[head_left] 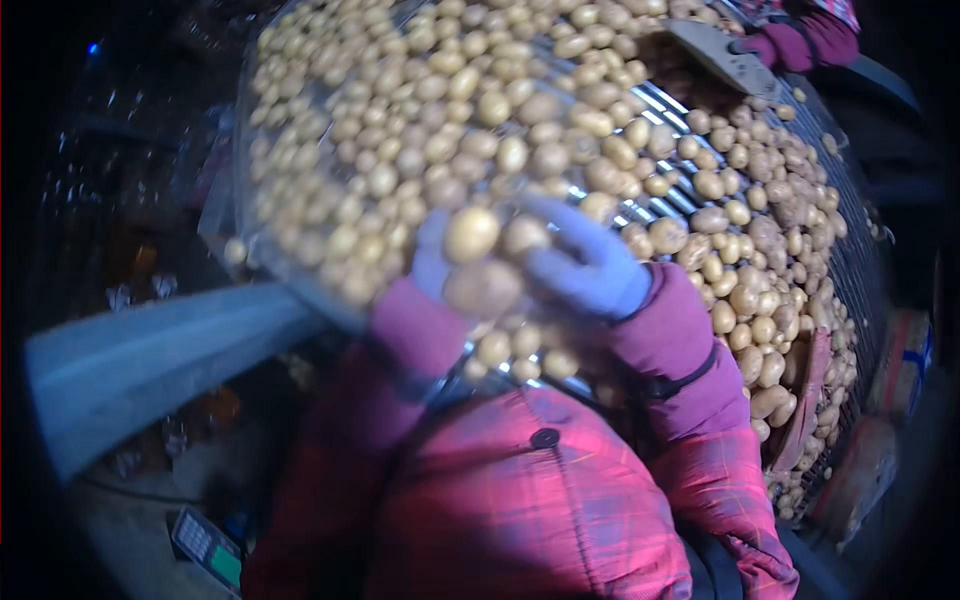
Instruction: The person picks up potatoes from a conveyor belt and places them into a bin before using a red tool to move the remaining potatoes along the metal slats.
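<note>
1. As loose tan potatoes (400,90) crowd a slatted metal table (682,196), a person in purple cuffs (420,325) and a red plaid garment (480,490) stands at its near edge.
2. Blue-gloved left hand (432,255): partly hidden beside a rounded yellow potato (472,234) just to its right — whether its grip is closed on anything cannot be told.
3. Blue-gloved right hand (590,260): fingers curve toward a smaller, blurred tan potato (525,236) directly to their left — contact, and so the grip, unclear.
4. Between the wrists shows a larger brown potato (485,288), long axis side to side, nearer the left hand.
5. At upper right, a co-worker's maroon sleeve (810,40) extends beside a flat grey plate (715,55).
</note>
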The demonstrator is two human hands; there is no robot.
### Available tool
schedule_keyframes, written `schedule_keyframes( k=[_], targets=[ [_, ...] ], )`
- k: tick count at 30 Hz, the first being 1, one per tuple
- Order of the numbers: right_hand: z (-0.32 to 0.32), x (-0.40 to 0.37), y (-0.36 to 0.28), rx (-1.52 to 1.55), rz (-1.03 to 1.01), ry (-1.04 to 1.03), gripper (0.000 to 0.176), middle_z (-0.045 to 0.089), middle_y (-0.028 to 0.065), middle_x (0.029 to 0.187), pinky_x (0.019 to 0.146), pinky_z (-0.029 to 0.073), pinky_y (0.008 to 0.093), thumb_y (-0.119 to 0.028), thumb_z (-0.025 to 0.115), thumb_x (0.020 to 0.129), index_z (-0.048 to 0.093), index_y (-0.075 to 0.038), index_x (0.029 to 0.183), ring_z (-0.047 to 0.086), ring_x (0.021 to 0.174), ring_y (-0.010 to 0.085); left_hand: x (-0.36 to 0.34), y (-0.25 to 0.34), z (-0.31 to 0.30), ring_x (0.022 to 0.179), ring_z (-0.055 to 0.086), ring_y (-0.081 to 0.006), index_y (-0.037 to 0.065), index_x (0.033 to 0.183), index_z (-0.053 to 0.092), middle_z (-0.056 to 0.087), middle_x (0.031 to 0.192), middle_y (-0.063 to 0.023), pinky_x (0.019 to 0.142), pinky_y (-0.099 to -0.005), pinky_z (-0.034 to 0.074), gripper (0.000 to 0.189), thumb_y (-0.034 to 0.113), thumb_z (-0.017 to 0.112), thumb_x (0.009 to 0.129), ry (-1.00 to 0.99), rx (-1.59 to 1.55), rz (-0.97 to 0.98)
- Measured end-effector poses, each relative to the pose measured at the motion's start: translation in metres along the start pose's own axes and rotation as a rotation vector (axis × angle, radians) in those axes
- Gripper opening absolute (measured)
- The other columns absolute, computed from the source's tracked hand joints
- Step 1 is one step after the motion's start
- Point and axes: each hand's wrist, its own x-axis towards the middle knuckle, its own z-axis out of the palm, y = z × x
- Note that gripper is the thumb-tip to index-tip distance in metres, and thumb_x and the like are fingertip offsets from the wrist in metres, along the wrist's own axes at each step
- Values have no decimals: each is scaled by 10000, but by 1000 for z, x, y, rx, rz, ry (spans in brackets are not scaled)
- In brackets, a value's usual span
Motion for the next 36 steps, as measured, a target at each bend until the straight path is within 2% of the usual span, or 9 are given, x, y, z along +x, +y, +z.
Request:
schedule_keyframes(
  k=[1, 4, 8, 12, 13, 15, 20, 27, 36],
  targets=[
    [-4, -7, -20, 387, 463, -7, 529, 517, 128, 1211, 913, 420, 328, -241, 583, 881, 409, -30, 1335, 518, 1078, 206, -6, -2, -7, 962, 605, -232, 48, 1282, 425, 581, 1090, -146, 687, -340, 550, 585, 340, 630, 818, -139, 279, 182],
    [4, -28, 3, 439, 214, 126, 511, 485, 111, 1269, 945, 396, 305, -247, 546, 910, 392, -36, 1349, 479, 1126, 174, -13, 1, -6, 956, 612, -295, 85, 1317, 410, 548, 1206, -150, 663, -402, 534, 768, 679, 272, 849, 122, 99, -133],
    [21, -44, -10, 85, 106, 91, 493, 538, 105, 1199, 927, 409, 308, -273, 557, 905, 434, -24, 1312, 494, 1087, 156, -31, 10, -14, 691, 630, -197, 44, 1281, 417, 616, 1016, -114, 560, -307, 539, 636, 205, 697, 733, -123, -238, -81],
    [45, -63, 9, -54, 179, 53, 462, 556, 146, 1174, 917, 425, 335, -264, 560, 899, 470, -3, 1269, 516, 1106, 210, -65, 26, -19, 792, 640, -282, 64, 1263, 455, 594, 1082, -144, 616, -379, 550, 621, 385, 669, 775, 91, -217, -123],
    [51, -66, 13, -109, 125, 25, 472, 565, 163, 1154, 926, 422, 346, -274, 564, 894, 469, 7, 1262, 522, 1110, 245, -84, 30, -34, 883, 620, -319, 77, 1252, 464, 568, 1142, -149, 669, -442, 538, 486, 231, 634, 824, -180, -612, -148],
    [64, -73, 24, -128, 106, -28, 466, 572, 187, 1142, 936, 409, 365, -282, 557, 887, 487, 10, 1243, 533, 1091, 294, -112, 9, -79, 907, 610, -435, 101, 1321, 405, 528, 1201, -227, 669, -573, 531, 850, 644, 616, 703, -75, -458, -69],
    [99, -67, -9, -671, -137, -62, 439, 576, 196, 1115, 921, 387, 437, -268, 558, 825, 539, -16, 1184, 533, 1024, 368, -227, -6, -152, 904, 609, -395, 90, 1317, 413, 492, 1240, -244, 688, -561, 525, 791, 638, 554, 763, 129, -622, 82],
    [130, -80, 2, -1002, -253, -31, 420, 508, 198, 1210, 962, 310, 499, -231, 527, 810, 535, -50, 1189, 451, 1122, 387, -328, -48, -272, 915, 598, -313, 89, 1137, 527, 596, 1025, -152, 745, -481, 528, 462, 431, 582, 831, 1105, -674, 279],
    [129, -88, 18, -1059, -278, 55, 326, 533, 181, 1186, 966, 322, 503, -206, 508, 836, 582, -53, 1115, 466, 1113, 388, -295, 39, -253, 1002, 562, -297, 56, 992, 604, 618, 975, -110, 854, -462, 500, 285, 278, 619, 813, 707, -782, 534]
  ],
)
